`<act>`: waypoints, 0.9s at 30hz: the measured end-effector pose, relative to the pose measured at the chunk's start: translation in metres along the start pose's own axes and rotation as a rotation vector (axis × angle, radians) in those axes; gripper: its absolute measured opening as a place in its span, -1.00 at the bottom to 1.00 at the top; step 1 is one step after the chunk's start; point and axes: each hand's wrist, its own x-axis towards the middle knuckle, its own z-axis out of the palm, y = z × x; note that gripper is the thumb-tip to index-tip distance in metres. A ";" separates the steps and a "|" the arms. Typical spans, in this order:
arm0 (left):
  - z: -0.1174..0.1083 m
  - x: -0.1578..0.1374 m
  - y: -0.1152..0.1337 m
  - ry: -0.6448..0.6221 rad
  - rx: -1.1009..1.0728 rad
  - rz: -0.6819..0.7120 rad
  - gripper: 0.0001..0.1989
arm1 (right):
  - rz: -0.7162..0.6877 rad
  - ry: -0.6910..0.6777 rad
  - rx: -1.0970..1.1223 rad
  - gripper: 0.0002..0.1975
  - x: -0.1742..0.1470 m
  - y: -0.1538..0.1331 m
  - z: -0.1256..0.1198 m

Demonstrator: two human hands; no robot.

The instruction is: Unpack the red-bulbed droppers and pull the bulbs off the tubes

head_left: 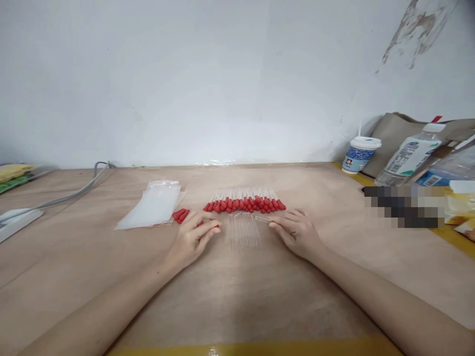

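Observation:
My left hand point(195, 232) is closed, with a small red rubber bulb point(217, 226) pinched at its fingertips. Between the thumb and fingers of my right hand point(297, 230), a thin glass dropper tube point(262, 218) points left toward the middle. Bare glass tubes point(243, 233) lie side by side between the two hands. Behind them is a row of droppers with red bulbs point(245, 203), bulb ends toward me. Loose red bulbs point(180, 215) lie beside my left fingers, partly hidden by that hand.
Clear plastic bags point(152, 207) are stacked left of the bulbs. A grey cable point(74, 197) runs to a white power strip point(18, 221) at far left. On the right stand a paper cup point(359, 155), a tilted plastic bottle point(411, 155) and a beige bag point(388, 131) against the wall.

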 end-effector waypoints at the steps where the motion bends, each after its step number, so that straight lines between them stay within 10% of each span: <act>1: -0.001 0.002 -0.006 0.024 0.033 -0.071 -0.82 | 0.038 -0.022 -0.039 -0.82 0.001 0.001 0.001; 10: -0.042 0.011 -0.069 0.038 0.087 -0.876 -0.57 | 0.126 -0.092 -0.052 -0.80 0.004 -0.012 0.009; 27: -0.046 0.002 -0.081 -0.040 0.304 -0.813 -0.62 | 0.076 -0.131 -0.057 -0.68 0.006 -0.030 0.011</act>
